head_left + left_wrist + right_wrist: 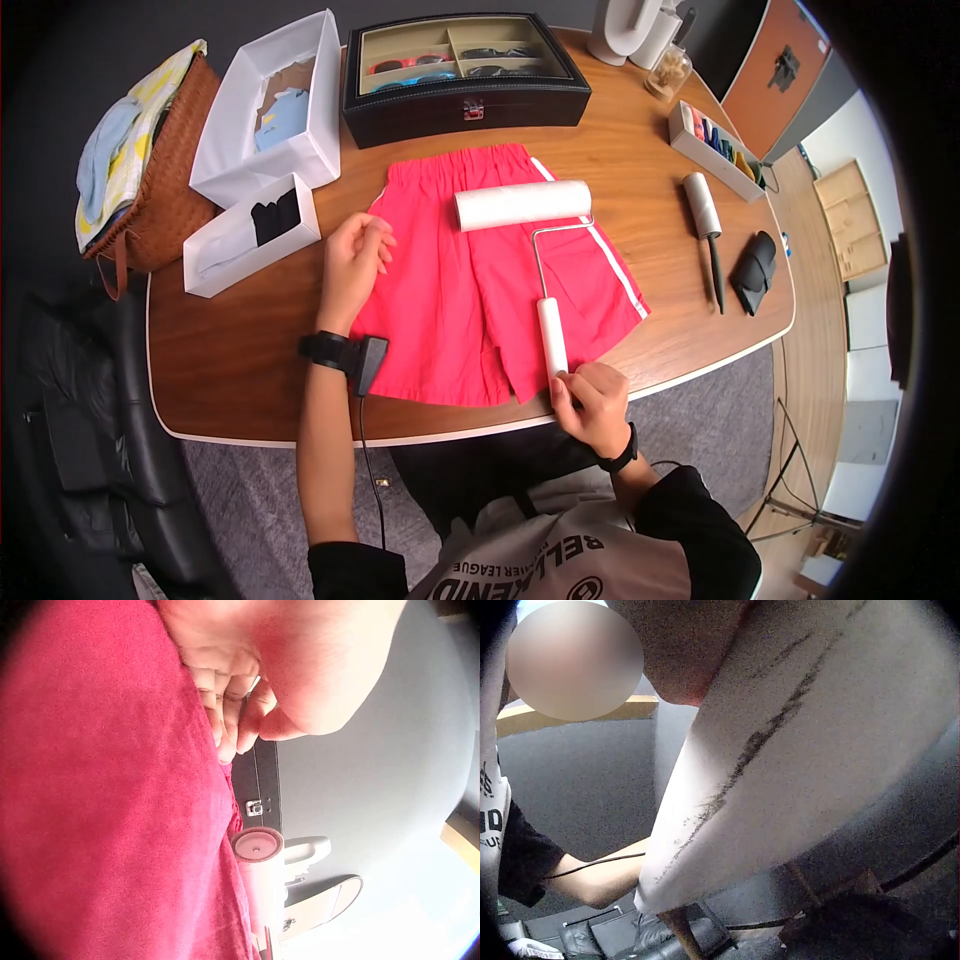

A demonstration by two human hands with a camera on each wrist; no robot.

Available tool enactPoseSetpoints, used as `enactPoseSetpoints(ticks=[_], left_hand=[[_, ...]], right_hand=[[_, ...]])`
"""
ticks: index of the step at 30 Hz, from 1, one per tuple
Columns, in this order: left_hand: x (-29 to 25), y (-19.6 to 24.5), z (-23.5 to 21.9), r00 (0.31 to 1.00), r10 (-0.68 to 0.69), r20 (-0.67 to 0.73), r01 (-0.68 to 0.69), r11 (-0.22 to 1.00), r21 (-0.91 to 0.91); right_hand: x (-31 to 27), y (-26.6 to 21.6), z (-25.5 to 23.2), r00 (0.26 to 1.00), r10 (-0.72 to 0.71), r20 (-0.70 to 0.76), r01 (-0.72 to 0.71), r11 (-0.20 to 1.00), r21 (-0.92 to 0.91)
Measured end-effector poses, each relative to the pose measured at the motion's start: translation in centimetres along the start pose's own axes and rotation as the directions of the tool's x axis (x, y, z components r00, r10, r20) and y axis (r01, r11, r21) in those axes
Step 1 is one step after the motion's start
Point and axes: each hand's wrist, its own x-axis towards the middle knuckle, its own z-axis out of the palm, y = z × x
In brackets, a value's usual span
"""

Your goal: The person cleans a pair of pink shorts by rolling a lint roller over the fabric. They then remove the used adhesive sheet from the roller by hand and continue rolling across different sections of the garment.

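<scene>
Pink shorts [430, 270] with white side stripes lie spread on the wooden table, waistband away from the person. Across their upper right part lies a large white lint roller [522, 205] on a bent wire frame. My right hand [595, 405] grips the end of its white handle near the table's front edge. At the left side of the shorts rests my left hand [355, 260], fingers loosely bent, their tips at the cloth. The left wrist view shows those fingers [229, 712] beside the pink fabric, with the roller's round end beyond. A pale surface with dark marks fills much of the right wrist view.
A black glasses case [465, 110] stands at the back. White boxes [250, 240] with folded cloth and a wicker basket [170, 170] are on the left. To the right lie a smaller lint roller [704, 210], a black pouch [755, 272] and a narrow box [715, 150].
</scene>
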Motion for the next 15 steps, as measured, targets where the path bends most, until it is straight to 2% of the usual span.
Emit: enactPoseSetpoints(ticks=[15], left_hand=[[0.02, 0.23, 0.03, 1.0, -0.022, -0.002, 0.022, 1.0, 0.001]], right_hand=[[0.14, 0.22, -0.01, 1.0, 0.001, 0.021, -0.001, 1.0, 0.009]])
